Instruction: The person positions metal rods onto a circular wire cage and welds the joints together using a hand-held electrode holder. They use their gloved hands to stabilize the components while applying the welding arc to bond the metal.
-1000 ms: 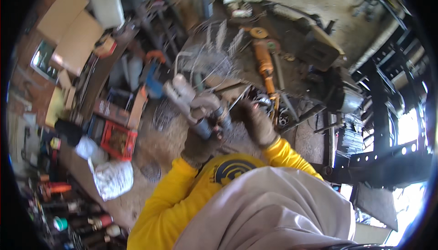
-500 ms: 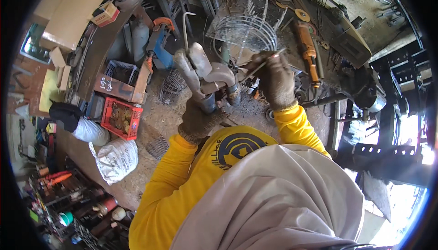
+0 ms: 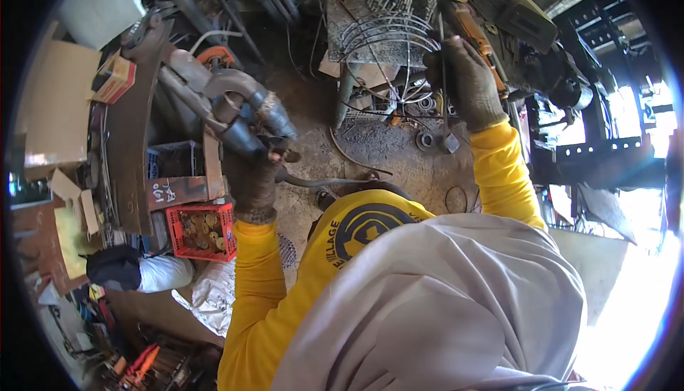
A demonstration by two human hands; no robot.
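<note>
My left hand [image 3: 253, 188], in a dark brown work glove, is closed around the lower end of a bent metal pipe assembly [image 3: 239, 86]. Its curved tubes are joined side by side, with dark sleeves at their ends, and it is held at the left, above the floor. My right hand [image 3: 472, 84], gloved too, is closed on a thin metal rod [image 3: 446, 99] held nearly upright. Near the rod's lower end is a small grey block [image 3: 448, 143]; I cannot tell whether they are joined. The right fingertips are partly hidden.
A low metal worktable [image 3: 342, 13] ahead carries curved wire rods and springs. An orange angle grinder [image 3: 476, 31] lies to its right. On the left are a brown beam [image 3: 128, 148] and a red crate [image 3: 201, 231] of round discs. A hose [image 3: 313, 181] crosses the floor.
The pipe assembly has swung left with my left hand, away from the worktable. My right hand has moved right and slightly up with the rod, now nearly upright. The view has shifted.
</note>
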